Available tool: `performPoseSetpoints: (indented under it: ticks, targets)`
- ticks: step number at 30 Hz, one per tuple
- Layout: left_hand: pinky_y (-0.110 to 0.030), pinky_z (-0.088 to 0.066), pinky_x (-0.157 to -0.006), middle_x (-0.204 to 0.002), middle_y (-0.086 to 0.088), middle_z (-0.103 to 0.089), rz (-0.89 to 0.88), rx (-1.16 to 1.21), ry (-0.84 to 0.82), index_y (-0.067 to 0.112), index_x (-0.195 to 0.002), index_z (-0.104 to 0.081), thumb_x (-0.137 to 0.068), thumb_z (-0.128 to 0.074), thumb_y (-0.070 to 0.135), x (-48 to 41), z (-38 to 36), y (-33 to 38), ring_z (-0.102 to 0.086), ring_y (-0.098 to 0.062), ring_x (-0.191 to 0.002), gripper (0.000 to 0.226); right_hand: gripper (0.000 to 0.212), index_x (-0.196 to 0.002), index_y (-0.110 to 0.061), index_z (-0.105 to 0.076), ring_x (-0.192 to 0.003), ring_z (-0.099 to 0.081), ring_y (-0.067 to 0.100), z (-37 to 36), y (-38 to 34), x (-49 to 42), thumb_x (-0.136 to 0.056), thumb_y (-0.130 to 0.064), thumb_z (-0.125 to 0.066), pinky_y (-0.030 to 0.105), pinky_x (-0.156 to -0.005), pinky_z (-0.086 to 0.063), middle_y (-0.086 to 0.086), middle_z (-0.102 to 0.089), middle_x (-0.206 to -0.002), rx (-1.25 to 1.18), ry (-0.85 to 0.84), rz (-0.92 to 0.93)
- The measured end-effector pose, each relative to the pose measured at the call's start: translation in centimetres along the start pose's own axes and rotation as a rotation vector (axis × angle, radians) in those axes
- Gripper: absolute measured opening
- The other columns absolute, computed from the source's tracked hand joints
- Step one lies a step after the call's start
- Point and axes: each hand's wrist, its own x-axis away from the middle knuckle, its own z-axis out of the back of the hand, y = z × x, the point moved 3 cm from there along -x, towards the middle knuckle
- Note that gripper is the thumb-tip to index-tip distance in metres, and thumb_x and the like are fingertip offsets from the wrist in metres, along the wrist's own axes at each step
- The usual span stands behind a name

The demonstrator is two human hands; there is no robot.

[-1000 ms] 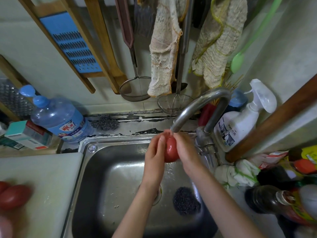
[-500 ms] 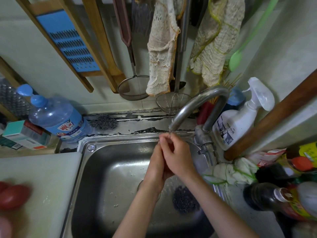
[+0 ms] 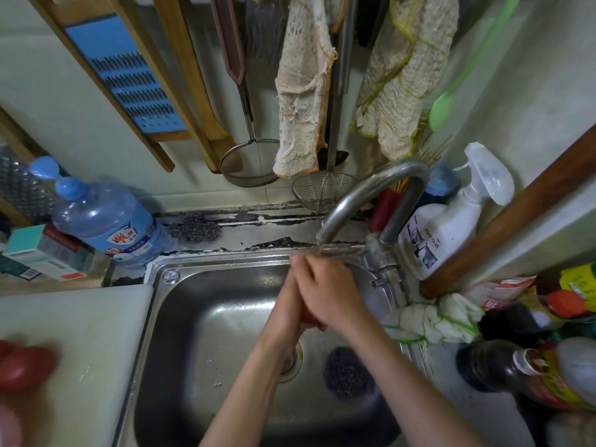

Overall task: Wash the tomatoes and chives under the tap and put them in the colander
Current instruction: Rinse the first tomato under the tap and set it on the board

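Step in hand (judged): rinsing one tomato. No colander or chives can be made out, so the transfer is not yet done.

Near: two bare forearms rise from the lower edge over the rectangular stainless-steel sink (image 3: 200, 333). To its left is a white plastic cutting board (image 3: 96, 333) with the other tomatoes (image 3: 25, 369) on it, red and blurred at the frame edge, probably awaiting their turn. A dark wire scouring ball (image 3: 346, 372) lies on the basin floor just right of the round metal drain (image 3: 293, 359).

Mid: the left hand (image 3: 285, 308) and right hand (image 3: 332, 295) clasp a round, smooth-skinned red tomato (image 3: 311, 318). Only a sliver of its skin shows, below the right palm.

Method note: roll the tomato between the palms so all of the skin passes under the water. Use light pressure to avoid bruising. Wet skin is slippery, so hold it low over the basin and clear of the scouring ball.

Fingers: the right fingers (image 3: 311, 274) are pressed together and curled over the top of the tomato. The left palm lies against its left side. The left fingers run upward and are mostly covered by the right hand, so I cannot tell their curl.

Beyond: both sets of fingertips meet directly under the mouth of the curved grey metal tap (image 3: 371, 191). Water appears to fall on them, but the stream is faint.

Far: a white trigger spray bottle (image 3: 442, 233) stands right of the tap and a blue plastic water bottle (image 3: 106, 221) stands at back left. Pale knitted cloths (image 3: 303, 91) hang on the wall.
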Motion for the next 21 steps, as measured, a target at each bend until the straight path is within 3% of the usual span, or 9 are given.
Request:
performPoseSetpoints:
  ticks: [2,3,5,7,10,12,15,18,21]
  targets:
    - [-0.024,-0.043,-0.039,-0.077,-0.017,-0.064,0.086,-0.019,-0.005,0.007,-0.108,-0.055,-0.101,-0.026,0.043,0.2,-0.5,-0.1,-0.061,-0.025,-0.053,0.047,0.034,-0.093,-0.002,-0.071,-0.098,-0.066,0.029,1.0,1.8,-2.1,-0.09,-0.031,-0.053,0.045,-0.098,-0.046,0.018,-0.072,-0.099,-0.359,-0.207,-0.255]
    - [-0.023,-0.041,-0.036,-0.078,-0.019,-0.063,0.107,0.007,0.013,0.007,-0.109,-0.054,-0.1,-0.03,0.044,0.2,-0.7,-0.2,-0.061,-0.026,-0.05,0.046,0.033,-0.094,-0.005,-0.073,-0.101,-0.066,0.028,1.2,2.0,-2.5,-0.087,-0.032,-0.056,0.044,-0.101,-0.045,0.017,-0.072,-0.101,-0.527,-0.286,-0.351]
    - [-0.023,-0.042,-0.038,-0.074,-0.016,-0.066,0.147,0.139,0.046,0.009,-0.104,-0.056,-0.096,-0.037,0.045,0.1,-0.6,-0.4,-0.062,-0.028,-0.051,0.042,0.031,-0.098,-0.011,-0.074,-0.104,-0.066,0.022,1.2,1.7,-2.0,-0.089,-0.032,-0.054,0.038,-0.102,-0.044,0.01,-0.073,-0.104,-0.633,-0.258,-0.379]
    - [-0.024,-0.048,-0.045,-0.065,-0.009,-0.067,0.237,0.313,0.058,0.011,-0.098,-0.059,-0.094,-0.04,0.044,-0.1,-0.3,-0.6,-0.064,-0.024,-0.054,0.038,0.027,-0.102,-0.017,-0.073,-0.107,-0.063,0.017,0.8,1.1,-0.7,-0.093,-0.03,-0.051,0.028,-0.096,-0.045,0.003,-0.072,-0.108,-0.449,-0.015,-0.244]
    - [-0.021,-0.054,-0.056,-0.066,-0.005,-0.068,0.204,0.488,0.07,0.012,-0.084,-0.071,-0.097,-0.031,0.029,-0.9,0.2,-0.8,-0.067,-0.016,-0.061,0.046,0.042,-0.121,-0.012,-0.061,-0.121,-0.052,0.021,-0.8,-0.5,2.2,-0.096,-0.031,-0.034,0.031,-0.103,-0.039,0.007,-0.06,-0.129,0.137,0.293,0.055]
    - [-0.017,-0.054,-0.056,-0.066,-0.002,-0.068,0.202,0.539,0.087,0.015,-0.069,-0.075,-0.098,-0.031,0.027,-0.7,0.1,-1.2,-0.066,-0.011,-0.061,0.055,0.047,-0.12,-0.006,-0.059,-0.119,-0.053,0.025,-1.6,-0.3,2.8,-0.095,-0.032,-0.029,0.036,-0.103,-0.043,0.011,-0.058,-0.128,0.305,0.339,0.157]
    - [-0.025,-0.053,-0.074,-0.082,-0.002,-0.069,0.247,0.501,0.086,0.018,-0.085,-0.073,-0.09,-0.043,0.041,0.0,-0.1,-1.5,-0.066,-0.013,-0.081,0.038,0.045,-0.091,-0.011,-0.066,-0.088,-0.063,0.02,-0.6,0.1,2.0,-0.094,-0.04,-0.031,0.038,-0.078,-0.053,0.004,-0.069,-0.095,0.321,0.274,0.218]
    - [-0.025,-0.054,-0.057,-0.073,-0.007,-0.067,0.368,0.45,0.128,0.012,-0.093,-0.064,-0.094,-0.044,0.044,-0.2,0.2,-2.1,-0.066,-0.018,-0.065,0.037,0.052,-0.078,-0.012,-0.071,-0.074,-0.066,0.014,0.8,0.4,0.1,-0.094,-0.049,-0.038,0.029,-0.072,-0.051,0.0,-0.072,-0.077,-0.086,0.107,0.058]
    - [-0.021,-0.053,-0.044,-0.062,-0.01,-0.068,0.416,0.466,0.164,0.007,-0.102,-0.059,-0.096,-0.045,0.04,-0.6,0.5,-2.2,-0.065,-0.019,-0.047,0.035,0.033,-0.081,-0.01,-0.074,-0.082,-0.066,0.009,1.4,0.8,-1.1,-0.095,-0.025,-0.048,0.02,-0.078,-0.045,-0.002,-0.073,-0.081,-0.549,0.124,-0.197]
